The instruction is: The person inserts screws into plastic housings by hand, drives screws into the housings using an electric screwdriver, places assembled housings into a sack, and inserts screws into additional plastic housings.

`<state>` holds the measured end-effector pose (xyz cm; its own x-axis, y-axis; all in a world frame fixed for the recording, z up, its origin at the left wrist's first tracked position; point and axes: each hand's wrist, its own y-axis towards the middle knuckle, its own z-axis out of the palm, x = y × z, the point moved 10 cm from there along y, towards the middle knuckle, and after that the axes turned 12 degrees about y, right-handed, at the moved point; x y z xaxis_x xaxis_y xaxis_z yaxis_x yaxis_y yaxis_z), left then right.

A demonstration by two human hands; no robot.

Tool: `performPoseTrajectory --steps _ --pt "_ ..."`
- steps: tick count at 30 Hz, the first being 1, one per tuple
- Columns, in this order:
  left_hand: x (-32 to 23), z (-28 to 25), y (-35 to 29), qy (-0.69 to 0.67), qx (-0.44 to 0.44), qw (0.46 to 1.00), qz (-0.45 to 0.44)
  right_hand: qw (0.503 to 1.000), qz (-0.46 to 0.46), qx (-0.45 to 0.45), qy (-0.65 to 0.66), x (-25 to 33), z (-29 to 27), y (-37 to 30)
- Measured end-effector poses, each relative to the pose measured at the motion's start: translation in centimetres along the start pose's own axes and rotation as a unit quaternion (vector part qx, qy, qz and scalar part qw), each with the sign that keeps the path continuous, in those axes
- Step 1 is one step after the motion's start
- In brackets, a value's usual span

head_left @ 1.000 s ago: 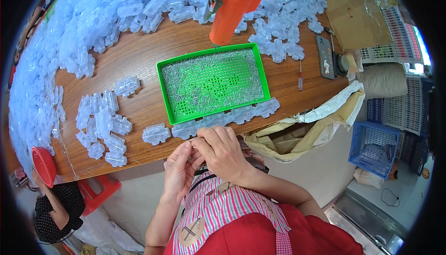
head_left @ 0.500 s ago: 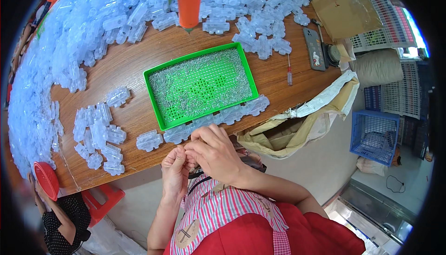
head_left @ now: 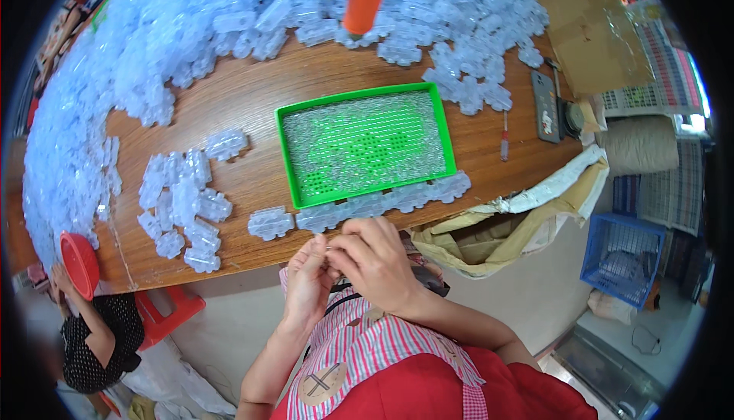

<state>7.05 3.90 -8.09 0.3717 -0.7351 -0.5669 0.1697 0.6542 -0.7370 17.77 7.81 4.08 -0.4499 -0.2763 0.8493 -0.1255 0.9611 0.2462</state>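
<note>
A big brown wooden table (head_left: 306,106) is covered with heaps of clear plastic pieces (head_left: 176,22). A green tray (head_left: 364,144) full of tiny clear bits sits in the middle. A row of clear pieces (head_left: 367,206) lies along the table edge, just in front of the tray. Below the edge, the left hand (head_left: 310,282) and right hand (head_left: 375,259) touch each other, fingers curled tight and pinched together. What they pinch is too small to see.
</note>
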Motion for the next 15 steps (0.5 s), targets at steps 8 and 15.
performPoseTrajectory --steps 8,15 --pt "0.6 0.4 -0.3 0.013 0.014 1.000 0.011 0.994 -0.065 0.051 -0.065 1.3 0.8 -0.6" --pt "0.1 -0.7 0.0 -0.041 0.001 0.999 -0.011 0.911 0.196 -0.057 0.359 -5.5 0.1 -1.6"
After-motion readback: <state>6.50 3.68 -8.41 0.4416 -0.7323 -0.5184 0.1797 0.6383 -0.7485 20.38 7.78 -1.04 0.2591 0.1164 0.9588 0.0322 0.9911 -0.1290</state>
